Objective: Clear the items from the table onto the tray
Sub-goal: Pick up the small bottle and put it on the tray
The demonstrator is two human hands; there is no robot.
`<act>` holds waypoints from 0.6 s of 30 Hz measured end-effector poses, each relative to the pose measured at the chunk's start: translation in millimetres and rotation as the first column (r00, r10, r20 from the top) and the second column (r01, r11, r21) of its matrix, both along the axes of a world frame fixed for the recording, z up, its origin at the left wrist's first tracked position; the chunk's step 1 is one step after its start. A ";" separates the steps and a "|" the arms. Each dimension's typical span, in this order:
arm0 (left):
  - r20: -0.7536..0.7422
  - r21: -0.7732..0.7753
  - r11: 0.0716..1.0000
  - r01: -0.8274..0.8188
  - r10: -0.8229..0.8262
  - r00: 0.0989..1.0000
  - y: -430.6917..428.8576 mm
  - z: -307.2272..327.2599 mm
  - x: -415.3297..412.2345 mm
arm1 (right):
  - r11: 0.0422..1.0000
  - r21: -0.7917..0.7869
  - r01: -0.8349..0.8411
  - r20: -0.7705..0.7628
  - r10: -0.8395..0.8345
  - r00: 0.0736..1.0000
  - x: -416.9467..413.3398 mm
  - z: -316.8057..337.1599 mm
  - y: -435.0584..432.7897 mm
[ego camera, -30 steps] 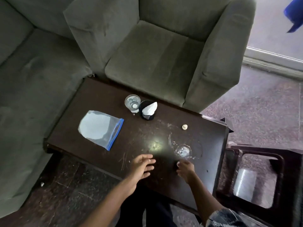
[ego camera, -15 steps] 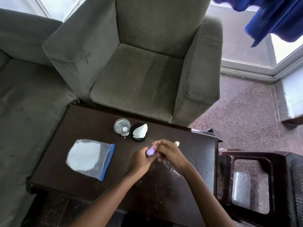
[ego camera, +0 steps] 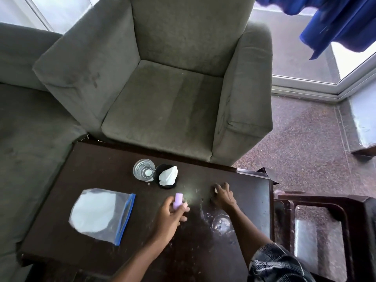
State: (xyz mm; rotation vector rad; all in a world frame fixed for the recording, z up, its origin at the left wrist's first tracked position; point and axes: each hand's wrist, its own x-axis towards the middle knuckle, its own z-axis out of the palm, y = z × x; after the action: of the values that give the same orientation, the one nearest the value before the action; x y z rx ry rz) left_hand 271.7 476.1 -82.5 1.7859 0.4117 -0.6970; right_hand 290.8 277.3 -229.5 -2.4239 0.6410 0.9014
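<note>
Tray (ego camera: 219, 220), clear glass, lies on the dark table (ego camera: 97, 165) just behind the right hand's fingertips, partly under that forearm, and as far as it shows, nothing is on it. So the clearing has barely begun. The left hand (ego camera: 171, 217) has its fingers and thumb pinched round a small lilac tube (ego camera: 177, 200), held upright just off the tabletop, a short way left of the tray. The right hand (ego camera: 223, 197) is planted on the wood with fingers bent down. Whether there's anything under them, I cannot tell.

Left to move, by my reckoning: a glass of water (ego camera: 143, 170) and a black cup (ego camera: 165, 177) stuffed with white tissue (ego camera: 168, 175), touching each other just beyond the left fingertips, and a blue-edged zip bag (ego camera: 101, 214) lying flat, left of that hand. No readable brand or lettering on any of it.
</note>
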 end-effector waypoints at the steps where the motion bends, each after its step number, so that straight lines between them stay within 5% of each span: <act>1: -0.007 0.007 1.000 0.009 -0.009 1.000 1.3 -0.4 0.1 | 1.000 0.005 -0.007 -0.009 0.007 1.000 -4.1 -6.2 4.1; 7: 0.015 0.075 0.997 0.004 -0.005 1.000 9.2 6.2 1.5 | 0.999 -0.040 -0.009 0.050 0.011 0.999 -36.3 -19.5 23.0; 12: 0.004 0.102 0.995 0.012 -0.012 1.000 11.4 15.6 -2.8 | 0.978 0.064 0.199 0.186 -0.207 0.960 -56.3 1.6 30.3; 15: 0.026 0.055 0.998 -0.012 0.011 1.000 11.5 29.9 -6.8 | 0.897 0.197 0.396 0.344 -0.441 0.829 -66.3 45.6 35.5; 18: -0.002 -0.006 1.000 -0.022 0.022 1.000 15.4 46.7 -13.0 | 0.715 0.453 0.533 0.367 -0.695 0.619 -86.0 107.6 40.2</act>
State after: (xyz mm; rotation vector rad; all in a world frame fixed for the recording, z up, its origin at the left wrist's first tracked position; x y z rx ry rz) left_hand 258.6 491.5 -35.8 1.7722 0.4294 -0.6844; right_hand 204.8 317.5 -121.9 -1.8100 0.9607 0.0233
